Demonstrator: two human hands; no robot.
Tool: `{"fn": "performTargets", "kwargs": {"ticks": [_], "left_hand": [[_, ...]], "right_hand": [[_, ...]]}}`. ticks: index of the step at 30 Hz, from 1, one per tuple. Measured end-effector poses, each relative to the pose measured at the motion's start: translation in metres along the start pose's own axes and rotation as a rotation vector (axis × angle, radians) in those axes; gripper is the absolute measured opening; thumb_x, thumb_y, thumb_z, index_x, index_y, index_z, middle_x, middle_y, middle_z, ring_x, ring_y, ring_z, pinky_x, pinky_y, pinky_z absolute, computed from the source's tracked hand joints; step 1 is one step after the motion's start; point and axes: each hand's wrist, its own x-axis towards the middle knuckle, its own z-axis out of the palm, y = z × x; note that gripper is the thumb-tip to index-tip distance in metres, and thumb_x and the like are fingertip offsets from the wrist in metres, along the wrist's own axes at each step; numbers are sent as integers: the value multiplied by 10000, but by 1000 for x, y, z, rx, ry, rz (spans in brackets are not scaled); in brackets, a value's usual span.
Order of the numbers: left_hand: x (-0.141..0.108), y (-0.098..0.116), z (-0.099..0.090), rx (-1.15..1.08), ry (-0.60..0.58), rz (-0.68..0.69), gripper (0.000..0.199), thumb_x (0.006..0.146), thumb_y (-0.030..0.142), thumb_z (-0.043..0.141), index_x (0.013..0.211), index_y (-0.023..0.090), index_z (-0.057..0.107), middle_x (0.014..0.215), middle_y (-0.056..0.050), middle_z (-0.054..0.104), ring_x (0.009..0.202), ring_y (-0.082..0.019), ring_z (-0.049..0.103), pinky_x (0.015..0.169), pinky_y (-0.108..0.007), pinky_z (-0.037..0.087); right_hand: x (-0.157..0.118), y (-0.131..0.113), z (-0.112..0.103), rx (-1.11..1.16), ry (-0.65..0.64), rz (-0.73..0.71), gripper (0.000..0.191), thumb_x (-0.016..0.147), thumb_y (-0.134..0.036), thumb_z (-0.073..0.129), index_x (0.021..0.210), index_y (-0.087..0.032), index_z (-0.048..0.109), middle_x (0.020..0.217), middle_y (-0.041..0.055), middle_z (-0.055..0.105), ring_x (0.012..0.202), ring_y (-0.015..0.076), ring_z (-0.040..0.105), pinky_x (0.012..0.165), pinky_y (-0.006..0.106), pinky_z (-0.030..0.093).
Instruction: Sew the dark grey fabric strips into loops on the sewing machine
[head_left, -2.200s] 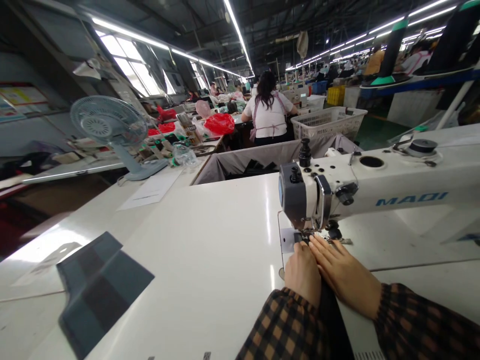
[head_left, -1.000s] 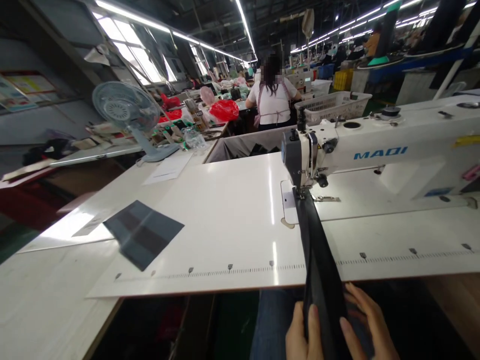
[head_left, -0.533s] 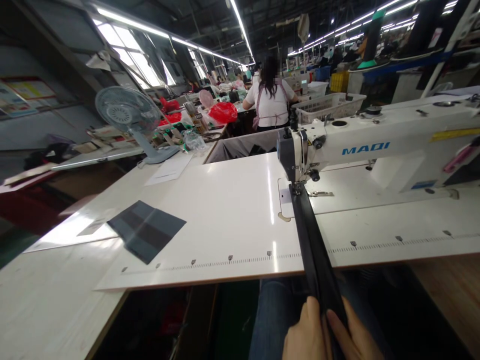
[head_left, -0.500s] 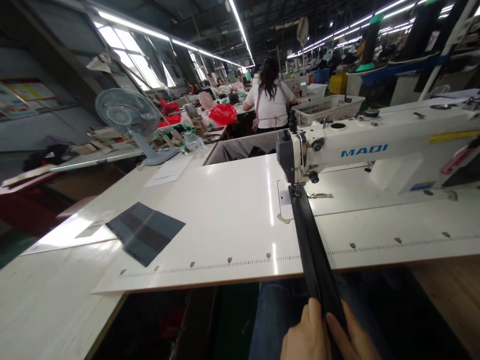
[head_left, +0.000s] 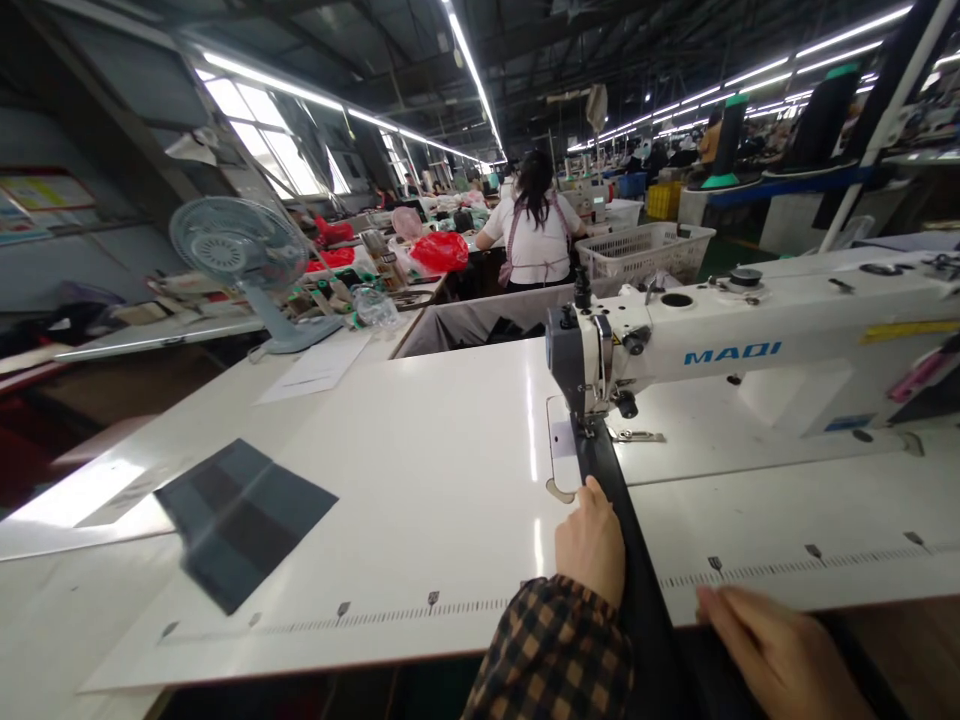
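Observation:
A long black fabric strip (head_left: pixel 626 530) runs from under the presser foot of the white sewing machine (head_left: pixel 750 330) over the front table edge towards me. My left hand (head_left: pixel 592 545), in a checked sleeve, is closed on the strip's left edge, just in front of the needle area. To the right of the strip, at the table's front edge, my right hand (head_left: pixel 780 650) is apart from it. Its fingers are blurred and partly hidden, so I cannot tell what they hold, if anything.
A dark striped fabric piece (head_left: pixel 247 520) lies on the white table (head_left: pixel 420 450) at left. Behind it stand a paper sheet (head_left: pixel 315 368) and a grey fan (head_left: pixel 240 250). A co-worker (head_left: pixel 536 225) sits ahead, facing away, beside a white basket (head_left: pixel 645 250).
My left hand has moved up the strip from below the table edge to near the presser foot. My right hand has left the strip and moved right. The view has tilted up slightly.

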Motion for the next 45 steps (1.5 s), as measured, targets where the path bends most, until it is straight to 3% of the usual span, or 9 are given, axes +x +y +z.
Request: {"fn": "performTargets", "kwargs": {"ticks": [2, 4, 7, 14, 21, 27, 32, 37, 45], "left_hand": [[-2, 0, 0, 14, 5, -1, 394, 877, 154, 252, 1250, 55, 334, 978, -134, 543, 704, -215, 624, 553, -307, 485], [-1, 0, 2, 17, 11, -12, 396, 876, 155, 267, 1255, 58, 332, 986, -137, 545, 709, -214, 626, 554, -304, 489], [1, -1, 6, 10, 7, -20, 404, 870, 155, 298, 1262, 63, 328, 1010, -139, 546, 721, -210, 627, 558, -298, 495], [2, -5, 14, -92, 43, 7, 433, 839, 102, 329, 1268, 51, 320, 1063, -133, 542, 758, -197, 620, 612, -287, 501], [1, -8, 14, -282, 75, 27, 432, 840, 134, 289, 1266, 101, 351, 1071, -129, 547, 801, -212, 606, 663, -315, 493], [20, -39, -6, -416, 53, 268, 355, 885, 273, 277, 1086, 192, 558, 826, -59, 570, 778, -175, 574, 725, -313, 488], [33, -64, -7, -410, 165, 541, 331, 837, 235, 414, 1151, 224, 517, 1163, -98, 432, 1170, -220, 374, 963, -367, 376], [32, -59, 10, -346, 178, 518, 375, 858, 192, 343, 1226, 197, 413, 1392, -112, 214, 1278, -240, 216, 1016, -434, 303], [39, -41, 21, -198, 189, 486, 428, 837, 74, 259, 1260, 16, 293, 1347, -217, 300, 1281, -225, 154, 1014, -423, 299]], "right_hand": [[40, 7, -2, -124, 89, -51, 378, 882, -346, 276, 993, -197, 604, 919, 78, 639, 907, 207, 571, 812, 348, 444], [71, 7, 5, -249, 97, -159, 419, 881, -346, 275, 1204, -147, 453, 1187, 115, 508, 1133, 244, 423, 936, 450, 339], [90, -2, 22, -342, 60, -235, 513, 880, -342, 273, 1327, -92, 235, 1347, 133, 305, 1255, 247, 234, 996, 499, 238], [83, -13, 33, -348, 23, -186, 551, 874, -342, 289, 1330, -45, 205, 1378, 150, 221, 1281, 239, 147, 1022, 450, 240], [92, -16, 18, -208, -113, -316, 500, 871, -250, 272, 1352, -161, 163, 1404, 50, 174, 1284, 186, 146, 1019, 406, 289], [87, -20, 15, -130, -90, -346, 505, 857, -236, 313, 1338, -117, 212, 1391, 74, 216, 1278, 200, 166, 1010, 386, 321], [81, -25, 14, -166, -63, -332, 507, 851, -226, 326, 1333, -100, 228, 1388, 79, 220, 1274, 210, 181, 1004, 376, 335], [81, -28, 16, -192, -60, -306, 508, 850, -229, 328, 1329, -89, 235, 1391, 90, 204, 1277, 213, 162, 1011, 381, 324], [89, -31, 23, -220, -58, -254, 494, 851, -240, 316, 1312, -70, 270, 1386, 122, 207, 1272, 214, 183, 1003, 383, 329]]}}
